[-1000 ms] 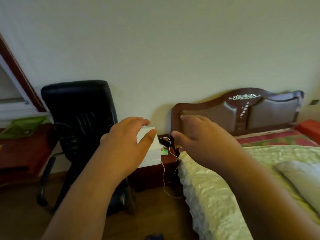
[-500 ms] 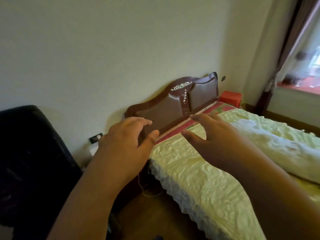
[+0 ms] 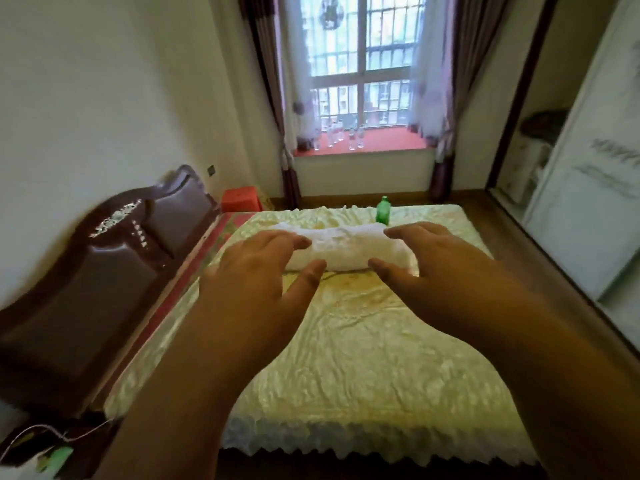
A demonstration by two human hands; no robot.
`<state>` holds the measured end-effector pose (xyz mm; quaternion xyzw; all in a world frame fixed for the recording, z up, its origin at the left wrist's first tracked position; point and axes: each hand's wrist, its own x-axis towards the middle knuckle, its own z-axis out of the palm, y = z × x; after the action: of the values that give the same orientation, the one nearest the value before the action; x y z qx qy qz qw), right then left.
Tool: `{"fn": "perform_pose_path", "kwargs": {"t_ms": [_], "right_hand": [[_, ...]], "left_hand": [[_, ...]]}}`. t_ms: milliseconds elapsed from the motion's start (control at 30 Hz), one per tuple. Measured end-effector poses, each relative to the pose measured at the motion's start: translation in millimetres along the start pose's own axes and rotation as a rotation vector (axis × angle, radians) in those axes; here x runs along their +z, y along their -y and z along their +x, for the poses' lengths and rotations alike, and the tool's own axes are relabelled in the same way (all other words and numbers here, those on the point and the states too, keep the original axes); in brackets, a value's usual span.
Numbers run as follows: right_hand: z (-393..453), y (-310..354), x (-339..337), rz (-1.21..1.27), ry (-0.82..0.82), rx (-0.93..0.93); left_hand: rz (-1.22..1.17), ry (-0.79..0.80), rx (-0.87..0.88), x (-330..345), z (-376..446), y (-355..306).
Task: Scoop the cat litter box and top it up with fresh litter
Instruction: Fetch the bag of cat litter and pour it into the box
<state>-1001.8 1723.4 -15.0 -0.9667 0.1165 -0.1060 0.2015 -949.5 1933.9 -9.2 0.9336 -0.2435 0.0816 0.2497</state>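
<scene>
1. Cat litter box — it is not in this view at all. No scoop and no bag of fresh litter show either.
2. The left hand is held out in the air over the bed. Its fingers are spread and a little bent, and it holds nothing.
3. The right hand is held out beside it, well apart from the left one. Its fingers are spread too, and it holds nothing.
4. Past the fingertips lies a rolled white blanket on the bed. I cannot tell if the hands touch it — they look to be in front of it.
5. A green bottle stands behind the blanket, near the far edge of the bed.
6. The dark headboard is on the left, with a red stool in the corner past it.
7. Farther off is a window with curtains, and small clear bottles stand on its red sill.
8. What changed: a moment ago the view showed a black chair and a bedside stand by the wall. Now it has swung right, across the bed to the window. The hands stayed out in front and empty the whole time.
9. What this means: I think the person is looking round the room for the box. The scooping has not begun.
</scene>
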Motion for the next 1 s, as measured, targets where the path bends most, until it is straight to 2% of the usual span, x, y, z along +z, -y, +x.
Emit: {"fn": "perform_pose_path", "kwargs": {"t_ms": [267, 467, 667, 867, 1000], "right_hand": [[-48.0, -146.8, -62.9, -0.070, -0.132, 0.349], [-87.9, -207.0, -91.5, -0.058, -0.219, 0.662], [-122.7, -234.4, -92.6, -0.060, -0.350, 1.000], [-154.4, -223.8, -78.0, -0.021, -0.439, 1.311], [-183.9, -214.5, -66.3, -0.014, -0.510, 1.455]], "left_hand": [[-0.127, 0.205, 0.302, 94.2, 53.1, -142.7], [-0.141, 0.411, 0.554, 148.1, 85.2, -225.0], [-0.178, 0.556, 0.861, 199.8, 116.0, -277.3], [-0.251, 0.709, 1.112, 238.4, 117.4, -309.4], [-0.251, 0.815, 1.256, 255.7, 97.8, -333.9]]}}
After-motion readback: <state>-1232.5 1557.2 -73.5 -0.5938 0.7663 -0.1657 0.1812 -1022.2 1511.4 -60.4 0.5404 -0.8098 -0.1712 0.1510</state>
